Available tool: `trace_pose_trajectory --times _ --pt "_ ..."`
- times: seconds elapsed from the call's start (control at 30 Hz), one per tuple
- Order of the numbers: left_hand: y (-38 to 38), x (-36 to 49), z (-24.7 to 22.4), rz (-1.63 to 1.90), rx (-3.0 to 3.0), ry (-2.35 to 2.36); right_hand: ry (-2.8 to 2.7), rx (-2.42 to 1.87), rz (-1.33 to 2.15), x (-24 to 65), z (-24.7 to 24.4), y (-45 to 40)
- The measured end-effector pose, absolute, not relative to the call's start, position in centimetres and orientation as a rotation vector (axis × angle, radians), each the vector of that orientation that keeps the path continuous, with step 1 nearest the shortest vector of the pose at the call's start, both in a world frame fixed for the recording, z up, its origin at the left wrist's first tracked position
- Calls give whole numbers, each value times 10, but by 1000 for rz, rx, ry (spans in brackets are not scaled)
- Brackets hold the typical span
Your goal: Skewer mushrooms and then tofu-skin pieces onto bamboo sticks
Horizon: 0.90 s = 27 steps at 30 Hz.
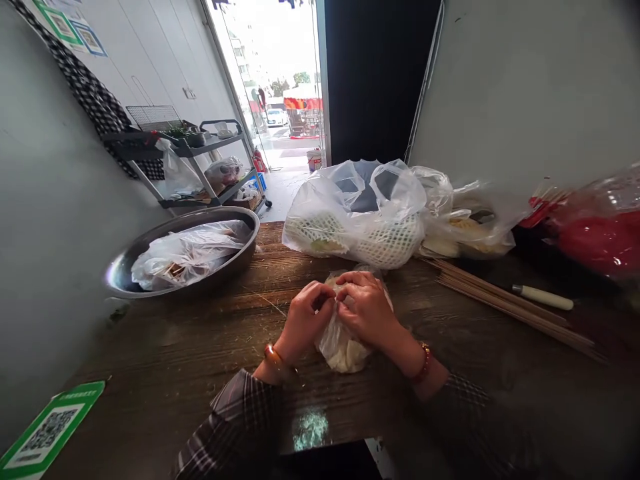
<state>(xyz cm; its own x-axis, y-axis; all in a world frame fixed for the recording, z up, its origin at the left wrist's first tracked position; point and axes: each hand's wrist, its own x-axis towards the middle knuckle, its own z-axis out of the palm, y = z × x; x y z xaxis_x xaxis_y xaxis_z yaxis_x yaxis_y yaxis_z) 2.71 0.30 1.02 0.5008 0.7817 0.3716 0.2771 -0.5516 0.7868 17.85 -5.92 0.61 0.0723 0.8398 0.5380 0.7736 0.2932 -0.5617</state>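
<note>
- so the small plastic bag point(345, 357) sits on the dark wood table point(200, 393), right in front of the person and under both hands; pale stuff inside, can't make out what
- its long axis runs mostly away from the person, far end leaning a bit right; the hands meet across the middle, with bag showing on the near and far sides
- left hand point(311, 311) comes in at the left edge, thumb and forefinger looking pinched on the plastic; right hand point(364, 307) lies over more of the bag, fingertips bunched on it too
- neither is really nearer; fingertips are just beside each other, though the right covers more
</note>
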Motion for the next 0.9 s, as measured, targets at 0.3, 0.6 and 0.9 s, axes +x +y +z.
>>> trace_pose_trajectory --times 0.3,0.6,0.9 --pt "5 29 7 926 2289 851 -1669 -1464 164 184 7 -56" --pt "12 28 8 883 2021 1025 -1817 -1466 101 188 13 -54" --pt "9 28 11 709 1631 870 -1815 -1443 -9 180 10 -54"
